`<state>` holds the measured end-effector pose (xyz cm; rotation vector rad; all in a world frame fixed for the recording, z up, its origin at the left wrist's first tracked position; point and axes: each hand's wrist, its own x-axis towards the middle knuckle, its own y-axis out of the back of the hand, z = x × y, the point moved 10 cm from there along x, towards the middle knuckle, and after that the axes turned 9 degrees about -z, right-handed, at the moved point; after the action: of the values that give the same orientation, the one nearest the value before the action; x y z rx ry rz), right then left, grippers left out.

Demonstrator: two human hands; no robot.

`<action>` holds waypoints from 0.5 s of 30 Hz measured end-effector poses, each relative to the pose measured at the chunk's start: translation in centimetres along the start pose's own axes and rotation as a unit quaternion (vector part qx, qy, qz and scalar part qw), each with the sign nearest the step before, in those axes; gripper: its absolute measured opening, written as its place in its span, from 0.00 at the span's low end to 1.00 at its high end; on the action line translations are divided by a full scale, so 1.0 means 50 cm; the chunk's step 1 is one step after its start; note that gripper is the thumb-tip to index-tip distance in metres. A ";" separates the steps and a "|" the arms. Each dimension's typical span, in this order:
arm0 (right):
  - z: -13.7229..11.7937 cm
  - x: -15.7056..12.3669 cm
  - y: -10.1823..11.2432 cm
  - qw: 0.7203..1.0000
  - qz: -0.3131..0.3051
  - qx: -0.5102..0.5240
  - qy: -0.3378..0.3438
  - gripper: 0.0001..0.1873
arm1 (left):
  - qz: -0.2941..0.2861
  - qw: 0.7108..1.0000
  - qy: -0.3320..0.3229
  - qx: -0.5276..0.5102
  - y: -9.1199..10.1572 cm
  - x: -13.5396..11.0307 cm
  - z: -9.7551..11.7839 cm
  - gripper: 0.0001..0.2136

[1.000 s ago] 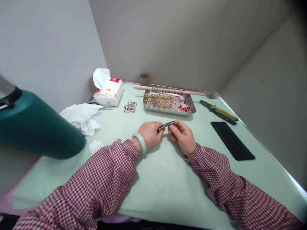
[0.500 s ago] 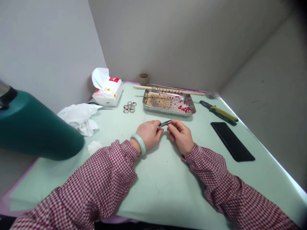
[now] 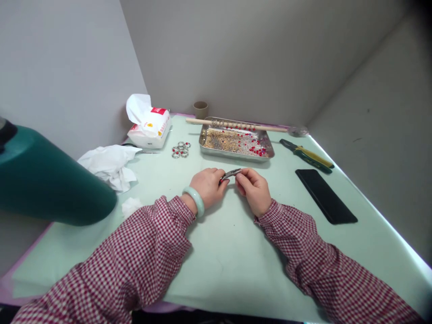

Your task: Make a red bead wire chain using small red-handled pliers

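My left hand (image 3: 208, 186), with a pale green bangle (image 3: 195, 200) at its wrist, is closed round a small pair of pliers (image 3: 231, 173). The metal jaws point right, to the fingertips of my right hand (image 3: 254, 189). Those fingers are pinched together at the jaw tips; whatever they hold is too small to make out. Beyond the hands lies a metal tray (image 3: 232, 157) of gold, clear and red beads. Several small rings with red beads (image 3: 181, 150) rest on the cloth left of the tray.
A wooden stick (image 3: 204, 122) wound with beaded rings lies across the tray. At right are green-yellow pliers (image 3: 307, 156) and a black phone-like slab (image 3: 326, 196). A tissue pack (image 3: 150, 130), crumpled tissue (image 3: 110, 164) and large teal bottle (image 3: 57, 180) stand left; a small cup (image 3: 200, 110) is behind.
The view has shifted very slightly. Both hands keep almost the same pose, with the pliers' jaws still at my right fingertips.
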<state>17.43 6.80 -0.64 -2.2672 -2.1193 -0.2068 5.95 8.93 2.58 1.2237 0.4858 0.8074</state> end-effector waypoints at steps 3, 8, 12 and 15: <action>0.003 0.000 0.000 1.000 0.001 0.006 -0.009 0.09 | 0.001 1.000 0.002 -0.001 0.000 -0.001 -0.001 0.10; -0.003 -0.001 0.008 1.000 0.015 -0.007 0.010 0.08 | 0.005 1.000 0.000 -0.006 0.000 -0.001 0.000 0.11; -0.005 -0.001 0.009 0.999 0.011 -0.015 0.028 0.08 | 0.004 1.000 -0.002 -0.016 0.000 0.000 0.001 0.11; -0.002 -0.001 0.005 1.000 -0.001 0.000 0.021 0.07 | 0.007 1.000 -0.003 -0.022 0.002 -0.001 0.001 0.11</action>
<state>17.69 6.71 -0.52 -2.2404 -2.1017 -0.2520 5.93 8.87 2.67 1.1898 0.4545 0.8218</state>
